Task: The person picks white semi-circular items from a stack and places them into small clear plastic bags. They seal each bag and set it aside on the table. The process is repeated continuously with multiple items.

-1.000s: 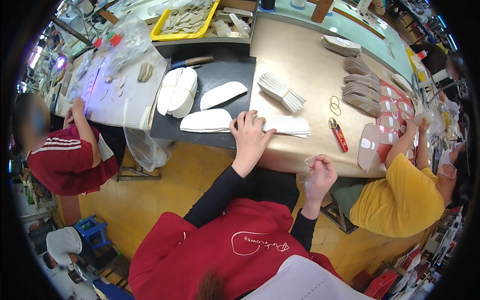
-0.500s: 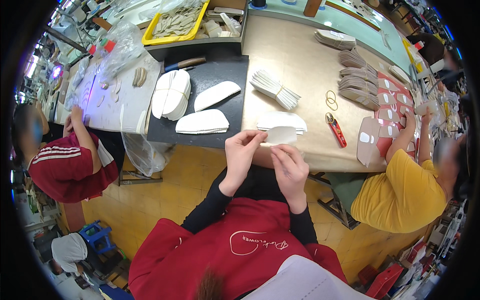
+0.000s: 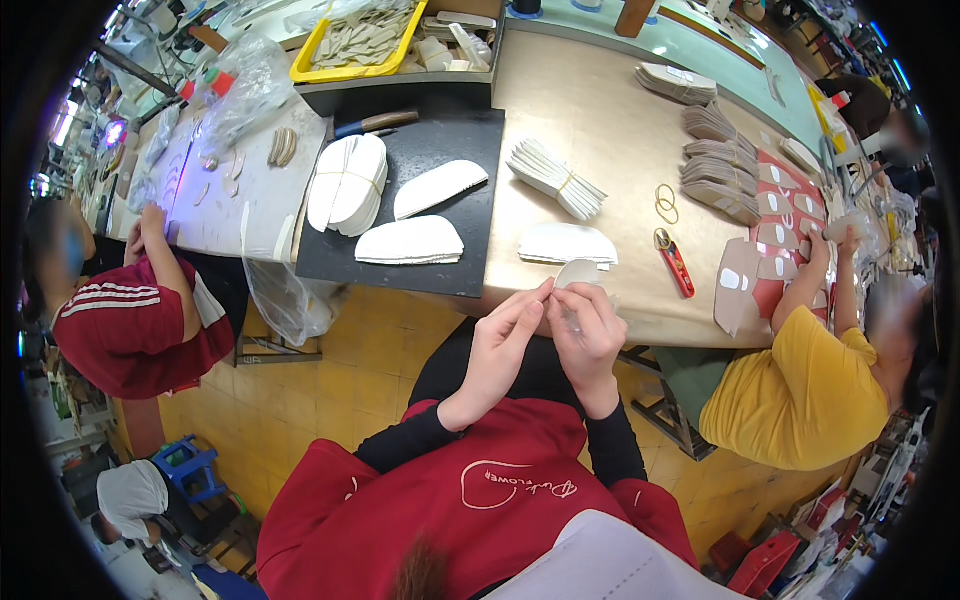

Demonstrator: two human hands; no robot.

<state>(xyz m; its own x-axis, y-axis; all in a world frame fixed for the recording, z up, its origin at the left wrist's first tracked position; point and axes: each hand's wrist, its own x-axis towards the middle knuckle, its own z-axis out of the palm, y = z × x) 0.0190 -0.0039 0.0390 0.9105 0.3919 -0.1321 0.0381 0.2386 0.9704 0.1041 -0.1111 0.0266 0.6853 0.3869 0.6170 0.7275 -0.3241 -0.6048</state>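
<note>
Just past the table's front edge, my left hand (image 3: 508,335) and my right hand (image 3: 588,333) meet fingertip to fingertip. Between them they pinch a small white curved piece (image 3: 577,272), thin like card or leather; its lower part is covered by my fingers. Behind it lies a stack of white half-round pieces (image 3: 567,244) on the tan table. To the left, two more stacks of white half-round pieces (image 3: 410,241) (image 3: 441,189) rest on a black mat (image 3: 440,135), beside a banded bundle of white pieces (image 3: 347,186).
A banded white bundle (image 3: 556,178), rubber bands (image 3: 666,204) and a red cutter (image 3: 676,265) lie on the table (image 3: 590,90). Brown bundles (image 3: 720,165) are farther right. A yellow tray (image 3: 362,71) stands at the back. Co-workers sit left (image 3: 130,325) and right (image 3: 800,395).
My hands have come together and slightly lower. The white piece has turned more upright, with less of it showing above my fingers.
</note>
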